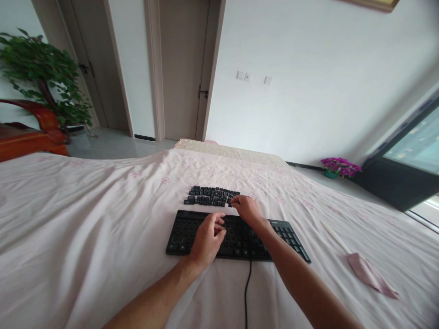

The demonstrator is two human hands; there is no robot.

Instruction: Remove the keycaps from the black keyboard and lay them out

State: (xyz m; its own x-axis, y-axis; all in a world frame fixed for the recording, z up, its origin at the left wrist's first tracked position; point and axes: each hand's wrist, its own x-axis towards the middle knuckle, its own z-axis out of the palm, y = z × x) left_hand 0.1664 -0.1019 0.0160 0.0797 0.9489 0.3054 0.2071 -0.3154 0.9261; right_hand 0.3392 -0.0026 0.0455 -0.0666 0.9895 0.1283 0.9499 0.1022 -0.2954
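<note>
A black keyboard (236, 251) lies on the bedsheet, with many of its keycaps off on the left and middle parts. Just beyond its back edge, several loose black keycaps (207, 201) are laid out in rough rows. My right hand (247, 210) reaches across the keyboard to the right end of these rows, its fingertips pinched at a keycap. Above the keyboard's middle, my left hand (208, 237) is curled, thumb and fingers drawn together; whatever it may hold is too small to make out. My right forearm hides part of the keyboard.
A black cable (247, 292) runs from the keyboard toward me. To the right on the pale floral sheet (103, 228) lie a pink cloth (372, 276) and a thin white stick (334, 235). Beyond the bed are doors, a leafy plant (44, 73) and purple flowers (341, 167).
</note>
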